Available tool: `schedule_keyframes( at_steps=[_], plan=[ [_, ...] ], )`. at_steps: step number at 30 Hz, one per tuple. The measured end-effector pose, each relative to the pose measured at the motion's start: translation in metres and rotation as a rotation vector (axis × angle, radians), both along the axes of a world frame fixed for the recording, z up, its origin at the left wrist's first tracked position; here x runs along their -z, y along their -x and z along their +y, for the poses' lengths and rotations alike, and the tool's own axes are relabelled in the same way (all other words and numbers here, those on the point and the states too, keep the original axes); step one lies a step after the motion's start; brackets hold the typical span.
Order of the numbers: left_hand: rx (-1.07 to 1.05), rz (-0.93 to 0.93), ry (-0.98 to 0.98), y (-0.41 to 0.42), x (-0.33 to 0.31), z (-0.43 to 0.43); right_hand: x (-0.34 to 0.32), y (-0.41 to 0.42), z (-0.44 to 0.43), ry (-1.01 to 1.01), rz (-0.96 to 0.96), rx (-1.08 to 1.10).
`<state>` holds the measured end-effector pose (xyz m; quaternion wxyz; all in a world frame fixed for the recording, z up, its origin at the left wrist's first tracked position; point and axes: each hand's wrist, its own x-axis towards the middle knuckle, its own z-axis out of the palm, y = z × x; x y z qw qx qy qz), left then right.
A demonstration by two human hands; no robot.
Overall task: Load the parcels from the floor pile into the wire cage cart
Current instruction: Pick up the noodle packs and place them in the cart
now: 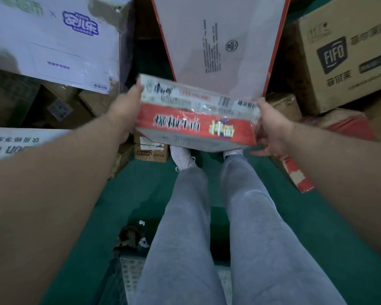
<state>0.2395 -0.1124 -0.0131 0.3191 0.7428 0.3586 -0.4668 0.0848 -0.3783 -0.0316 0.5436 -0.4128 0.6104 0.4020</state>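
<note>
A flat red and white carton wrapped in shiny tape hangs above my feet, held between both hands. My left hand grips its left end, fingers curled over the far edge. My right hand grips its right end, thumb on top and fingers underneath. Around it lies the floor pile: a tall pale box with red edges stands right behind the carton, and a small brown parcel sits on the floor under its left end. A corner of metal mesh shows at the bottom, behind my legs.
A white box with blue print is stacked at upper left and a brown FIFO box at upper right. A red parcel lies on the right. Another white box sits at left. Green floor lies around my legs.
</note>
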Motion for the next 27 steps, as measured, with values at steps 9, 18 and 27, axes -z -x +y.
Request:
schedule_keyframes(
  at_steps=[9,18,27],
  plan=[
    [-0.468,0.059,-0.045,0.095,-0.074,0.039,-0.06,0.043,0.024,-0.016,0.082,0.121],
    [-0.952,0.0,0.109,0.21,-0.22,0.056,-0.206,-0.01,0.03,-0.006,-0.057,-0.321],
    [-1.621,-0.329,0.061,0.404,-0.289,0.089,-0.33,0.01,0.127,-0.139,-0.12,-0.883]
  ],
)
